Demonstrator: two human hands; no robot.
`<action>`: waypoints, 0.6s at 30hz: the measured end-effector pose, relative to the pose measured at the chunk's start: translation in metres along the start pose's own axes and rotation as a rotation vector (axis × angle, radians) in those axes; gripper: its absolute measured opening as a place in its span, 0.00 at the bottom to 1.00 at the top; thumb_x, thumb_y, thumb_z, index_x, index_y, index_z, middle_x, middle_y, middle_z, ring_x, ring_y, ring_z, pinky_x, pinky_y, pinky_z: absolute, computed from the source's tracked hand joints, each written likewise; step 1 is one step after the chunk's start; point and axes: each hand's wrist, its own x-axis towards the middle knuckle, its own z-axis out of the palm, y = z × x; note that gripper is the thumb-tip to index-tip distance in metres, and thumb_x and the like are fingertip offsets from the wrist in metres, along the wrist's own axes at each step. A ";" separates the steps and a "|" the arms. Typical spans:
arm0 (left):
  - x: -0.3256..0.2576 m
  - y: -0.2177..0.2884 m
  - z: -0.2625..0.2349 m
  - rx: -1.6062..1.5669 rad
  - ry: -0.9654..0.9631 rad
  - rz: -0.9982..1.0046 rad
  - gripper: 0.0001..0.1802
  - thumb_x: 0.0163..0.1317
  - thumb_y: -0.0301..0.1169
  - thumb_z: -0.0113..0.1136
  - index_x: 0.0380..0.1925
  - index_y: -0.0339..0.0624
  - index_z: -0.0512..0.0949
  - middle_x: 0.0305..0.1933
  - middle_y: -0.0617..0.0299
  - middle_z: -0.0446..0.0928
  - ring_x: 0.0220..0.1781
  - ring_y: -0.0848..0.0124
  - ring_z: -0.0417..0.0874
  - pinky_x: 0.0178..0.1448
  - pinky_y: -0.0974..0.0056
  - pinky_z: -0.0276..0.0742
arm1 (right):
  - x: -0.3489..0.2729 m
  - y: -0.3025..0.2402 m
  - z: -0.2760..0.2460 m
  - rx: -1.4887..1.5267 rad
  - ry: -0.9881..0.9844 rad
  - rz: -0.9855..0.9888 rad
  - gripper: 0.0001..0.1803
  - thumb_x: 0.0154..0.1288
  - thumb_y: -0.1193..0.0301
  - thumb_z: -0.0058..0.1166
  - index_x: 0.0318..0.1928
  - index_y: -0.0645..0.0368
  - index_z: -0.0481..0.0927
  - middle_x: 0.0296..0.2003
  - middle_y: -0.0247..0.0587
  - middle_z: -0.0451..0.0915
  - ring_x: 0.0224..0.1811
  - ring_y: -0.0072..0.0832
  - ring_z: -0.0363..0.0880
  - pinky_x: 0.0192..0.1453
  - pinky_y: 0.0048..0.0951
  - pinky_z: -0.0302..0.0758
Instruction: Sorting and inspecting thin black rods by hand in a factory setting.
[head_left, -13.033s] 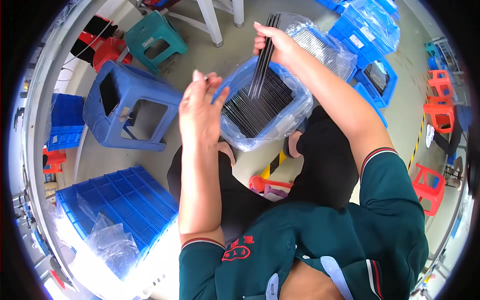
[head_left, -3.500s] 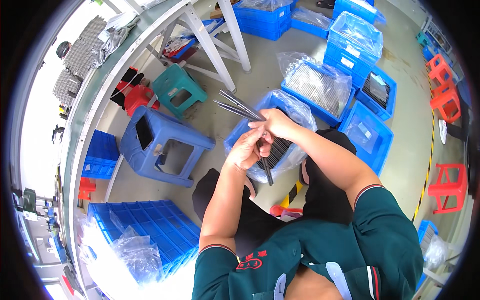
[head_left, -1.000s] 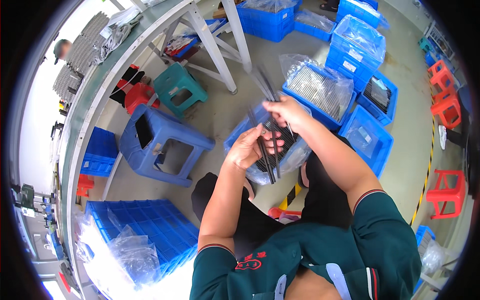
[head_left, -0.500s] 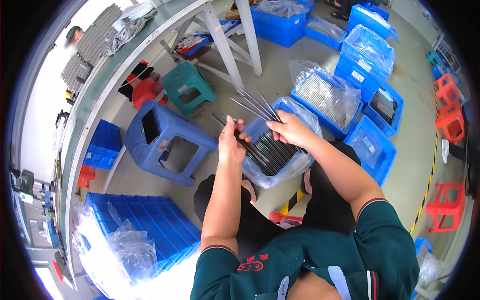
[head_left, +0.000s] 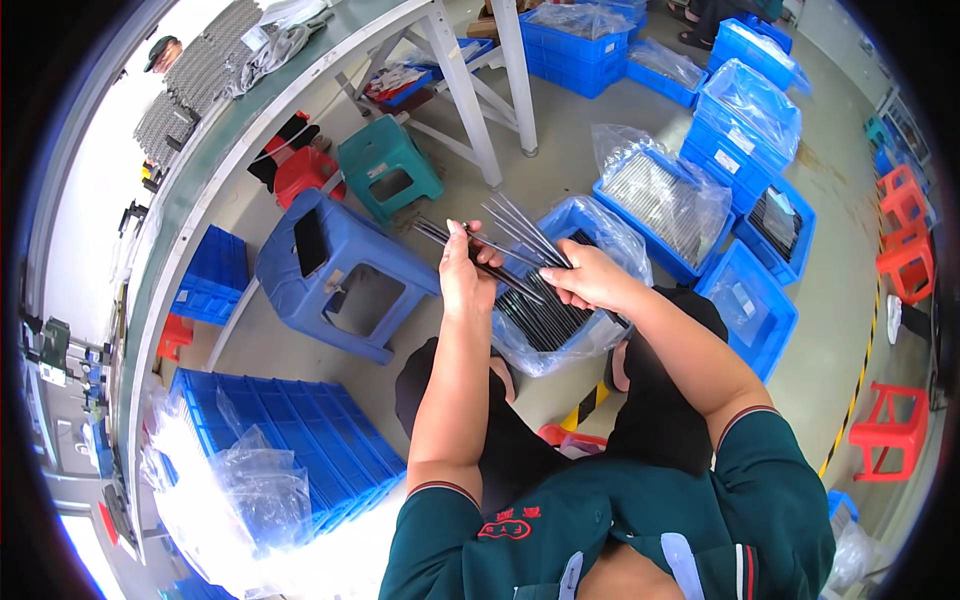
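Between my knees sits a blue crate (head_left: 640, 262) lined with clear plastic, holding many dark thin metal rods (head_left: 545, 318). Above its left side my left hand (head_left: 468, 272) is closed on several dark rods (head_left: 432, 230). To its right my right hand (head_left: 590, 275) grips a fanned bunch of rods (head_left: 515, 222) that look silvery in the light. One rod spans the gap between the two hands. The fingers of both hands partly hide the gripped parts of the rods.
A blue stool (head_left: 350, 255) with a black phone (head_left: 309, 243) on it stands left of the crate. A second blue crate (head_left: 690, 268) of rods and an open blue bin (head_left: 775, 325) lie to the right. Behind the stools runs a workbench (head_left: 215, 150).
My hands have come closer together, and a rod now bridges them. My left hand shows more rods fanned out at its far side. The whole view has shifted slightly.
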 end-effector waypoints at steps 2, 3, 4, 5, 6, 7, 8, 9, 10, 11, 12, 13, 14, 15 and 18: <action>0.000 -0.001 0.001 0.007 -0.013 0.005 0.18 0.64 0.45 0.52 0.31 0.40 0.74 0.21 0.69 0.59 0.21 0.77 0.59 0.26 0.69 0.60 | 0.001 0.002 0.001 0.095 -0.016 0.000 0.13 0.65 0.66 0.48 0.43 0.62 0.68 0.18 0.33 0.71 0.13 0.16 0.65 0.12 0.19 0.60; 0.000 -0.003 0.002 0.010 -0.003 0.013 0.17 0.64 0.44 0.52 0.31 0.40 0.74 0.21 0.68 0.60 0.21 0.77 0.59 0.26 0.70 0.60 | 0.001 0.003 0.001 0.096 -0.016 0.001 0.13 0.65 0.66 0.48 0.43 0.62 0.68 0.18 0.33 0.71 0.13 0.16 0.65 0.12 0.19 0.60; 0.000 -0.004 0.004 0.012 0.005 0.021 0.17 0.64 0.44 0.52 0.31 0.40 0.74 0.21 0.68 0.60 0.21 0.77 0.59 0.26 0.70 0.60 | 0.001 0.003 0.002 0.137 -0.012 -0.003 0.12 0.65 0.67 0.48 0.40 0.63 0.68 0.17 0.34 0.71 0.12 0.17 0.65 0.12 0.19 0.60; -0.001 -0.005 0.005 0.014 0.005 0.019 0.17 0.64 0.44 0.52 0.31 0.40 0.74 0.21 0.68 0.60 0.21 0.77 0.59 0.26 0.70 0.60 | 0.002 0.003 0.002 0.179 -0.009 -0.006 0.12 0.65 0.67 0.48 0.37 0.65 0.68 0.16 0.35 0.71 0.11 0.18 0.65 0.11 0.20 0.59; -0.001 -0.007 0.006 0.040 0.001 0.025 0.17 0.64 0.44 0.53 0.31 0.40 0.74 0.21 0.68 0.60 0.21 0.77 0.60 0.25 0.70 0.60 | 0.003 0.003 0.003 0.181 -0.008 -0.005 0.12 0.65 0.67 0.48 0.37 0.65 0.68 0.16 0.35 0.71 0.11 0.18 0.65 0.11 0.20 0.59; -0.003 -0.008 0.008 0.068 -0.004 0.028 0.16 0.64 0.44 0.53 0.32 0.40 0.74 0.21 0.68 0.61 0.21 0.77 0.60 0.25 0.70 0.60 | 0.005 0.004 0.004 0.233 0.001 0.020 0.11 0.65 0.67 0.48 0.37 0.65 0.68 0.16 0.35 0.70 0.11 0.18 0.65 0.10 0.20 0.59; -0.007 -0.011 0.013 0.071 0.007 0.033 0.16 0.64 0.42 0.54 0.31 0.40 0.74 0.20 0.69 0.61 0.21 0.78 0.60 0.24 0.71 0.60 | 0.007 0.005 0.005 0.285 0.010 0.045 0.11 0.65 0.68 0.48 0.36 0.65 0.67 0.16 0.35 0.70 0.10 0.18 0.64 0.10 0.20 0.59; -0.007 -0.015 0.014 0.074 0.006 0.028 0.16 0.64 0.42 0.54 0.31 0.40 0.74 0.20 0.69 0.61 0.21 0.78 0.60 0.24 0.71 0.60 | 0.010 0.007 0.006 0.289 0.014 0.047 0.11 0.65 0.68 0.48 0.36 0.65 0.67 0.16 0.35 0.70 0.10 0.18 0.64 0.10 0.20 0.59; -0.010 -0.018 0.015 0.128 -0.019 0.043 0.15 0.64 0.42 0.54 0.30 0.40 0.74 0.20 0.70 0.62 0.21 0.78 0.60 0.24 0.72 0.60 | 0.012 0.007 0.009 0.390 -0.017 0.029 0.10 0.66 0.68 0.47 0.35 0.64 0.68 0.16 0.35 0.69 0.10 0.18 0.64 0.10 0.20 0.58; -0.012 -0.021 0.016 0.182 -0.044 0.057 0.15 0.64 0.41 0.54 0.30 0.40 0.74 0.20 0.70 0.62 0.21 0.79 0.59 0.24 0.72 0.59 | 0.014 0.006 0.011 0.491 -0.046 0.011 0.10 0.66 0.68 0.47 0.35 0.63 0.68 0.17 0.35 0.69 0.10 0.18 0.63 0.10 0.21 0.58; -0.014 -0.027 0.018 0.206 -0.048 0.072 0.16 0.65 0.41 0.53 0.28 0.39 0.74 0.16 0.70 0.62 0.17 0.79 0.62 0.22 0.73 0.59 | 0.016 0.004 0.010 0.548 -0.078 0.006 0.11 0.67 0.67 0.45 0.32 0.62 0.68 0.17 0.35 0.68 0.10 0.18 0.62 0.10 0.21 0.58; -0.017 -0.034 0.020 0.294 -0.070 0.065 0.16 0.65 0.41 0.52 0.27 0.40 0.74 0.15 0.69 0.63 0.15 0.79 0.63 0.20 0.72 0.59 | 0.019 0.003 0.010 0.598 -0.077 -0.004 0.12 0.67 0.66 0.45 0.30 0.62 0.69 0.16 0.35 0.68 0.10 0.18 0.62 0.10 0.21 0.57; -0.021 -0.040 0.021 0.381 -0.093 0.059 0.16 0.65 0.42 0.52 0.26 0.40 0.73 0.13 0.68 0.63 0.13 0.78 0.64 0.18 0.72 0.59 | 0.021 0.003 0.009 0.648 -0.075 -0.014 0.13 0.67 0.65 0.44 0.29 0.62 0.70 0.16 0.35 0.68 0.10 0.17 0.62 0.10 0.21 0.57; -0.024 -0.045 0.022 0.418 -0.134 0.025 0.16 0.66 0.41 0.49 0.25 0.41 0.71 0.12 0.66 0.61 0.12 0.74 0.66 0.17 0.69 0.63 | 0.026 0.007 0.008 0.647 -0.045 -0.060 0.14 0.68 0.65 0.44 0.30 0.63 0.71 0.17 0.36 0.69 0.10 0.20 0.64 0.11 0.21 0.61; -0.022 -0.039 0.014 0.242 -0.213 -0.066 0.17 0.66 0.41 0.49 0.24 0.42 0.71 0.13 0.68 0.59 0.12 0.77 0.61 0.17 0.70 0.61 | 0.027 -0.002 0.011 0.471 0.078 -0.030 0.14 0.67 0.65 0.45 0.32 0.65 0.71 0.18 0.39 0.73 0.13 0.26 0.72 0.16 0.25 0.73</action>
